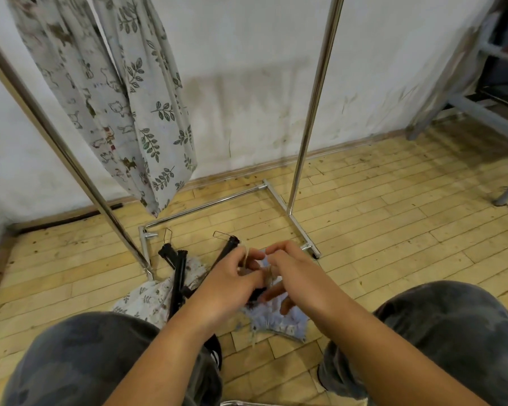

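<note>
A: What is the person handling?

B: A small blue garment that is lying on the wooden floor, between the knees and just in front of the rack's base bar. The left hand is pinching a thin pale strap between curled fingers. The right hand is closing its fingertips on what looks like the same strap, just beside the left.

A: How is it likely to be behaving in the hands?

B: Probably light and limp. The cloth is sagging flat and the strap is bending wherever it is being pulled. It is likely thin enough to slip from a loose pinch or to twist, so gripping it close to its end with the fingertips seems best, not bunching the cloth.

A: What is crowding the work?

B: A black hanger is poking out from under the left hand, touching the garment, and its wire hook could be catching the strap. More loose hangers are lying just to the left, on top of a leaf-print cloth. Two printed cloths are hanging from the rack, well apart from the hands. The rack's base frame is boxing in the far side.
</note>
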Demonstrator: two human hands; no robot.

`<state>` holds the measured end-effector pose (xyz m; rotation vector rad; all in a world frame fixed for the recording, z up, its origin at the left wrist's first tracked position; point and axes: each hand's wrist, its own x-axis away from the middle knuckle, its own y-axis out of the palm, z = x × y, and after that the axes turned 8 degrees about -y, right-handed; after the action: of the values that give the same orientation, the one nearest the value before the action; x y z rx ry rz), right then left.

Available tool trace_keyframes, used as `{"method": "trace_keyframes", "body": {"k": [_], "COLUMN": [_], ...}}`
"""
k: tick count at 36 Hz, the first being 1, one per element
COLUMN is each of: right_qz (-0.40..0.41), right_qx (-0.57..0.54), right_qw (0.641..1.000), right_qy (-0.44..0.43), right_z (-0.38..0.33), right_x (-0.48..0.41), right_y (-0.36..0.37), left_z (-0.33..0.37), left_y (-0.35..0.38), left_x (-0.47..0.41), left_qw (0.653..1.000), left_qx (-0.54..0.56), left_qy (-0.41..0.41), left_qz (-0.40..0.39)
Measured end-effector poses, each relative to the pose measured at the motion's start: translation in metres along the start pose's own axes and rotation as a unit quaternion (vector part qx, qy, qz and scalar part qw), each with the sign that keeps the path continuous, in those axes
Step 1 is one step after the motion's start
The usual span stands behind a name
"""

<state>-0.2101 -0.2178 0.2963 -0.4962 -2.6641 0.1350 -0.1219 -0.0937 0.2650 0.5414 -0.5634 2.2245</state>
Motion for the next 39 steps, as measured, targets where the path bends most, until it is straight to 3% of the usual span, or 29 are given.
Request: {"method": "trace_keyframes", "body": {"k": [2,7,15,19,21,27,32,39], "right_qz": [0.0,-0.027,-0.035,0.098,0.126,-0.045,-0.016,-0.086], "right_qx": [0.032,0.077,0.159,0.182,0.186,0.182,0.012,-0.016], "right_qw": [0.999,0.996,0.98,0.968,0.965,0.976,0.996,0.992], "right_qy": [-0.007,-0.036,-0.114,-0.142,-0.132,-0.109,-0.084,-0.086], "right_z": [-0.006,-0.013,-0.006,0.002,0.009,0.025,0.007,-0.016], "right_x": [0.0,0.002,0.004,-0.001,-0.005,-0.015,-0.031,-0.058], "right_y": [-0.001,-0.002,-0.005,-0.008,-0.011,-0.006,-0.004,0.008], "left_z": [0.0,-0.006,-0.004,0.004,0.006,0.015,0.022,0.03], "left_y": [0.001,0.008,0.003,-0.001,-0.005,-0.019,-0.036,-0.048], "left_x": [-0.001,-0.008,-0.007,-0.001,0.003,0.017,0.028,0.035], "left_qw": [0.999,0.97,0.985,0.987,0.986,0.987,0.986,0.981], "left_qx": [-0.031,-0.189,-0.045,0.047,0.068,0.072,0.029,-0.011], "left_qy": [0.03,0.118,0.098,0.073,0.059,0.086,0.136,0.192], "left_qz": [-0.001,0.1,0.132,0.135,0.138,0.112,0.095,0.025]}}
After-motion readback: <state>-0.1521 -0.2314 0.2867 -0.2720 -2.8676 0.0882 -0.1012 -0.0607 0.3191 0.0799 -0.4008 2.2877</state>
